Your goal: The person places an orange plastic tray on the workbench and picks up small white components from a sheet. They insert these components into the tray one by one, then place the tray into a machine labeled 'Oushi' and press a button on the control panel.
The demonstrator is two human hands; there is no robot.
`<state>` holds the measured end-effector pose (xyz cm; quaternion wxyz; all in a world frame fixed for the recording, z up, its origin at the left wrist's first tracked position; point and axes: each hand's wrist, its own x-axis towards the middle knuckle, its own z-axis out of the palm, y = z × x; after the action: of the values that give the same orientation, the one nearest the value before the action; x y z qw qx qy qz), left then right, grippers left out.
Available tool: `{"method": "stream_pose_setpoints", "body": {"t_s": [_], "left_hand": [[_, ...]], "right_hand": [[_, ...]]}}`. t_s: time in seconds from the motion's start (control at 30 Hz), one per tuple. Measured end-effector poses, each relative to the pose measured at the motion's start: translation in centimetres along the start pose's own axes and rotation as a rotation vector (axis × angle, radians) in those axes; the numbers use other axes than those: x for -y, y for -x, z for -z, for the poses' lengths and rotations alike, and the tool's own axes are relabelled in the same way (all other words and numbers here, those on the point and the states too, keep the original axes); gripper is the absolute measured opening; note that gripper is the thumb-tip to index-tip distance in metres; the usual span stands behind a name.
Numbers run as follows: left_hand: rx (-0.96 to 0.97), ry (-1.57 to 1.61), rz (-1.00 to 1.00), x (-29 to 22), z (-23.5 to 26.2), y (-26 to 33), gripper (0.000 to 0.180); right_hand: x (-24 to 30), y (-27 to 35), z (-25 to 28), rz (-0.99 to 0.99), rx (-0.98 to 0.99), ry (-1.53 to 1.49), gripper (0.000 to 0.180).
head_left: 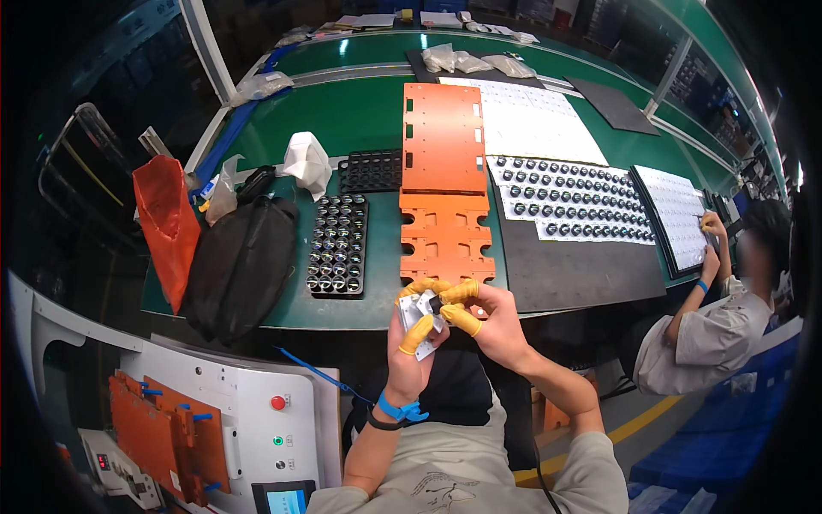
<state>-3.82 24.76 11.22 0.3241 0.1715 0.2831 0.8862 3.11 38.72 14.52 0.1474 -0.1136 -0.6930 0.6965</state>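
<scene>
In front of my chest, my left hand (409, 355) is closed on a small white plate (410, 319), its fingertips covered by yellow finger cots. My right hand (495, 325), also in yellow cots, pinches a small black round part (435, 303) against that plate. Whether the part is fixed to the plate is hidden by the fingers. Just beyond both hands lies an orange notched fixture (441, 236) with an orange slotted board (443, 137) behind it. A black tray (364, 272) of round, shiny-topped black parts (339, 242) stands to the left.
Rows of white plates with black parts (569, 199) lie on a dark mat (574, 278) at right. A black bag (244, 261) and red bag (167, 223) sit left. A co-worker (711, 334) handles a white sheet (672, 210). A control panel (257, 403) stands lower left.
</scene>
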Motion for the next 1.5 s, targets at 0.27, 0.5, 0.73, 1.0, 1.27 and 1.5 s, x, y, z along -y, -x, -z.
{"method": "stream_pose_setpoints", "body": {"t_s": [0.27,0.5,0.73,1.0,1.27,1.5], "left_hand": [[0.077,-1.341,-0.629,-1.0,-0.6,-2.8,0.044],[0.399,-1.708,-0.715,-2.6,-0.9,-4.7,0.059],[0.423,-1.472,-0.677,-3.1,-1.1,-5.3,0.051],[0.108,-0.095,-0.191,-3.3,0.6,-1.5,0.052],[0.089,-0.504,-0.388,-4.0,1.3,-1.0,0.052],[0.141,-0.683,-0.459,-4.0,1.3,-1.0,0.04]], "right_hand": [[-1.7,-0.3,1.0,-0.054,-0.105,-0.229,0.026],[-2.9,-0.3,1.7,0.154,-0.322,-0.363,0.031],[-3.6,-0.3,2.6,0.24,-0.345,-0.304,0.031],[1.7,-0.4,-1.9,0.572,-0.198,0.299,0.027],[3.0,-1.0,-2.9,0.47,-0.036,0.341,0.027],[3.3,-0.4,-2.2,0.408,-0.011,0.466,0.03]]}}
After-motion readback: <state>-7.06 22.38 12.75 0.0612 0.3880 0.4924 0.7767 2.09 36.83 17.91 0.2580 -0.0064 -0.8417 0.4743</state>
